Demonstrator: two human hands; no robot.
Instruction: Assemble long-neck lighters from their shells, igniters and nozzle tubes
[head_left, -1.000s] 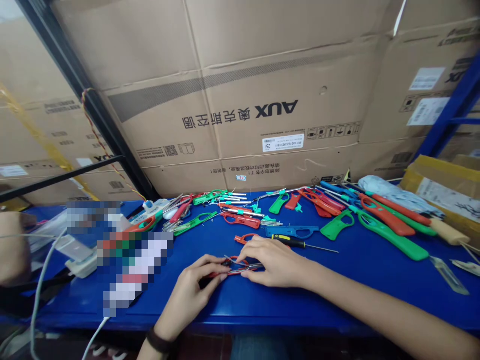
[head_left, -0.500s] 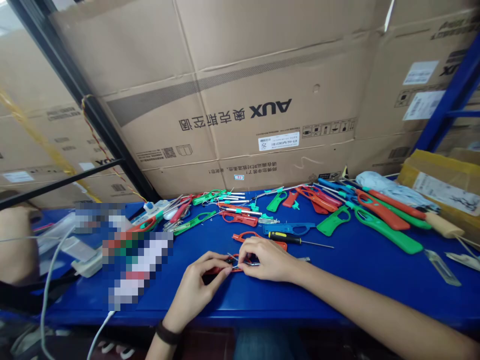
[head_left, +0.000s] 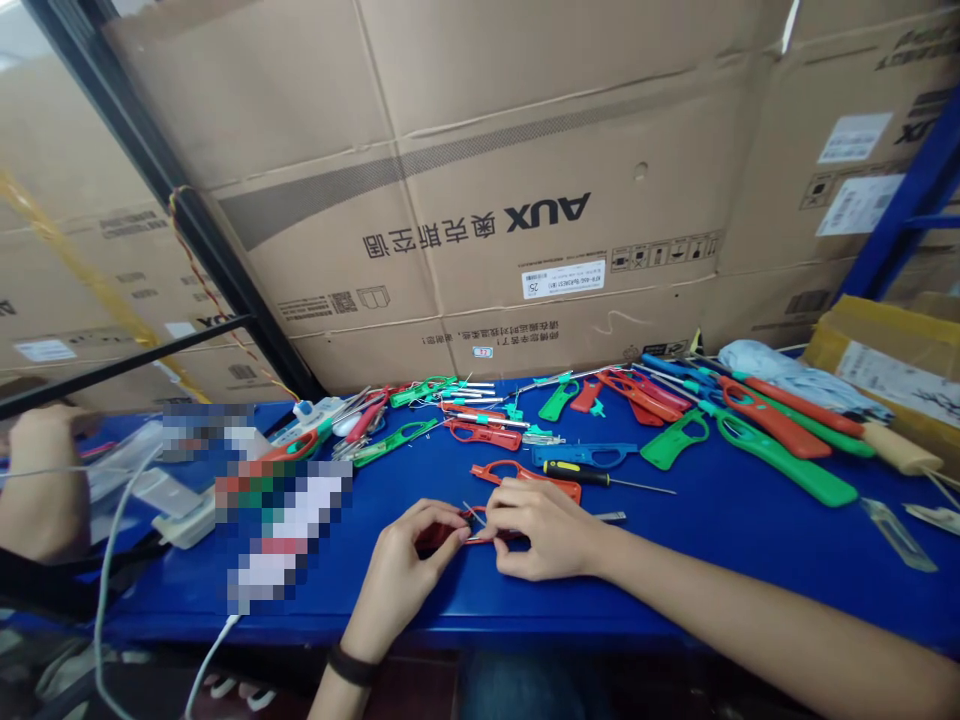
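Observation:
A red lighter casing [head_left: 437, 541] lies on the blue table top, mostly covered by my fingers. My left hand [head_left: 409, 560] is closed on its left end, thumb and fingertips pinched together. From the right, my right hand [head_left: 546, 530] presses pinched fingertips onto the casing's middle; whatever small part they hold is hidden. A thin metal piece [head_left: 471, 512] pokes up between the two hands. Past my right hand, a flat metal end [head_left: 611, 517] shows. Just behind the hands lie another red casing [head_left: 491, 472] and a yellow-and-black screwdriver [head_left: 576, 473].
Several green, red and blue lighter casings [head_left: 585, 455] and metal rods spread along the back. Long lighters [head_left: 787, 460] and a yellow-taped box [head_left: 885, 350] sit at right. A power strip [head_left: 184, 525] with cables is at left, near another person's arm [head_left: 45, 490]. Cardboard [head_left: 450, 150] stands behind.
The view has shifted slightly, moving everything a little to the right. My right fingers have curled and turned slightly over the red casing; my left hand keeps its pinch. The other person's arm has moved.

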